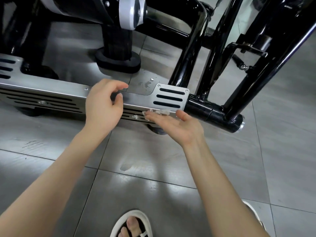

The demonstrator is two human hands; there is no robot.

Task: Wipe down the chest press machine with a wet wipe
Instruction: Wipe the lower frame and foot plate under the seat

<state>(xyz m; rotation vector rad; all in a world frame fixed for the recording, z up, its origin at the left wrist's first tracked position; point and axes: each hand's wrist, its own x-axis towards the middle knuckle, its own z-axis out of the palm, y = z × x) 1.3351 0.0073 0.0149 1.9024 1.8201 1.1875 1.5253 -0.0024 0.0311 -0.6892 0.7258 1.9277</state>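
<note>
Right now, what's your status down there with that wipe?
Left hand open, hovering over brushed steel base plate. Right hand flat, pressing crumpled white wet wipe against plate's front edge. Nothing in the way.

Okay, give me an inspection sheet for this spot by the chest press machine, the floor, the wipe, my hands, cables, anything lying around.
Surface: grey tiled floor, glossy, with smudges and scuff marks.
Job's things: wet wipe crumpled against the edge of the steel base plate; droplets on the floor tile behind the plate.
Clutter: nothing seen.
Grippers: right hand open, fingertips pressing the wipe; left hand loosely curled above the plate, holding nothing.
Cables: nothing seen.
Surroundings: black frame tubes, a rubber foot, a sandalled foot.
</note>
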